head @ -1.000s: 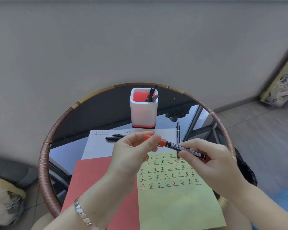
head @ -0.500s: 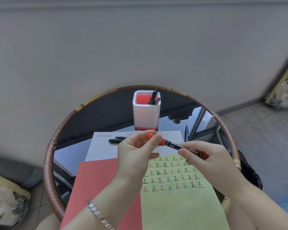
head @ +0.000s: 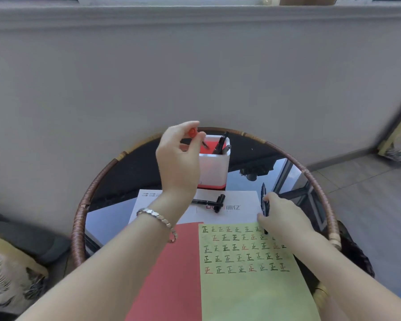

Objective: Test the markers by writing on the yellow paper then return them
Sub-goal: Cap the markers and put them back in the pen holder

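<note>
Left hand [head: 178, 158] pinched the red marker [head: 192, 132] over the cup [head: 214, 172]; best lowered straight in before release. Right hand [head: 285, 218] gripped a black marker [head: 263, 195] at the far corner of the yellow paper [head: 248, 293]

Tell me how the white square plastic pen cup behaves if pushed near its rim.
The white pen cup looks taller than wide and holds few markers, so it probably tips easily. On the glossy glass tabletop, a low push likely slides it.

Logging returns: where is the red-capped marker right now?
Head view, centre-left: the left hand pinches the red-capped marker above the white pen holder, tip pointing into it.
</note>
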`<state>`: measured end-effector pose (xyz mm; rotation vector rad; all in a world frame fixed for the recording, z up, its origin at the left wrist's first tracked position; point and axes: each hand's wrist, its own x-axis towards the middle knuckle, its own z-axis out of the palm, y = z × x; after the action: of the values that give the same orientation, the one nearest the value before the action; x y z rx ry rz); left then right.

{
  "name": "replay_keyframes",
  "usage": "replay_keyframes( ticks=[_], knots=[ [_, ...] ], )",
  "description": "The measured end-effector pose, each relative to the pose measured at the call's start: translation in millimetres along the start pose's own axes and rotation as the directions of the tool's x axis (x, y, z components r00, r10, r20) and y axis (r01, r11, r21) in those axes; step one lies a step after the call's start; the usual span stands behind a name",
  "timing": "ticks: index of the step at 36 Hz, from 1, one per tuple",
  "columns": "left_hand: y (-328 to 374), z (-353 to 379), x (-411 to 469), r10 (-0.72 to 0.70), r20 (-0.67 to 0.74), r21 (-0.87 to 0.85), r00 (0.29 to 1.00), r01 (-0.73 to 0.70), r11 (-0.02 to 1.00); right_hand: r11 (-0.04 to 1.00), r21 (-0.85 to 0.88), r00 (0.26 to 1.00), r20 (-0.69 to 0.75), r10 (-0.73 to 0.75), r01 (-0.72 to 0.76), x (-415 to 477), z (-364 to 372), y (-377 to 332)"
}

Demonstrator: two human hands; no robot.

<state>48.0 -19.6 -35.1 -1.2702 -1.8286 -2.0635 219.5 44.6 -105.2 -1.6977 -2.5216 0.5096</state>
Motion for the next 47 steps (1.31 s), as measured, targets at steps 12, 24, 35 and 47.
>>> replay_keyframes(
  ticks=[12,24,35,47],
  knots=[
    [-29.8,3.4,-11.2,0.136,0.245,0.413,0.960,-0.230,0.881,0.906,0.421,1.000,-0.018,-0.021,0.027,-17.3,-8.0,7.0],
    [-49.9,21.6,-58.6,-0.262,0.671,0.679,0.694,-0.432,0.594,0.885,0.457,0.995,-0.005,-0.101,0.092,-40.1,-18.1,17.4],
    [-41.0,25.5,-68.0,-0.150,0.578,0.557,0.802,-0.254,0.791,0.879,0.450,0.987,-0.110,-0.121,0.158,-47.2,-22.2,28.3],
    [-1.9,-4.3,-66.5,-0.521,0.430,-0.034,0.737,0.590,0.806,0.754,0.548,0.923,-0.321,-0.211,0.363,-57.6,-30.6,25.3]
  ],
)
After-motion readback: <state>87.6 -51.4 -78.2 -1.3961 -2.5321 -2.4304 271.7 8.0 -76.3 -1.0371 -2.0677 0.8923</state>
